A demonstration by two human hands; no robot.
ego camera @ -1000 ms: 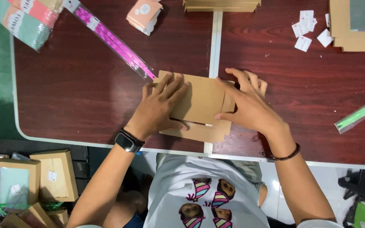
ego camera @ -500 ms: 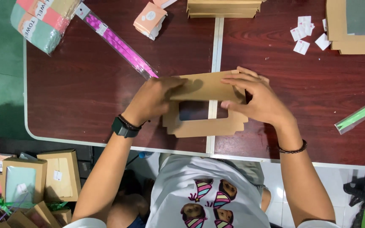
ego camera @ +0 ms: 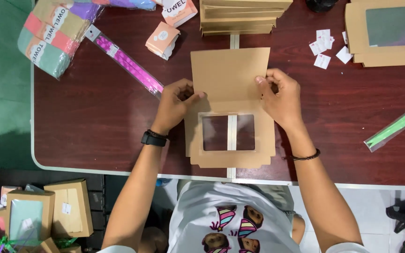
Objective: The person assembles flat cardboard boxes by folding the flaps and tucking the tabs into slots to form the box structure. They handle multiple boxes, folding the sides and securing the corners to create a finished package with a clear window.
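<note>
A flat brown cardboard box blank (ego camera: 229, 75) with a clear window panel (ego camera: 228, 132) lies opened out on the dark red table (ego camera: 94, 117). My left hand (ego camera: 174, 104) pinches its left edge at the fold, a black watch on the wrist. My right hand (ego camera: 280, 96) grips the right edge at the same height, a dark bracelet on that wrist. The windowed flap points toward me; the plain flap lies away from me.
A stack of flat brown blanks (ego camera: 240, 16) sits at the far edge, windowed boxes (ego camera: 390, 33) far right, small white stickers (ego camera: 324, 47) beside them. Rolled towels (ego camera: 52, 33), a pink ribbon pack (ego camera: 127, 65), a green strip (ego camera: 397, 126). Finished boxes (ego camera: 29, 211) stand on the floor.
The folded cardboard has been opened out flat on the table. Both hands moved from on top of it to its left and right edges.
</note>
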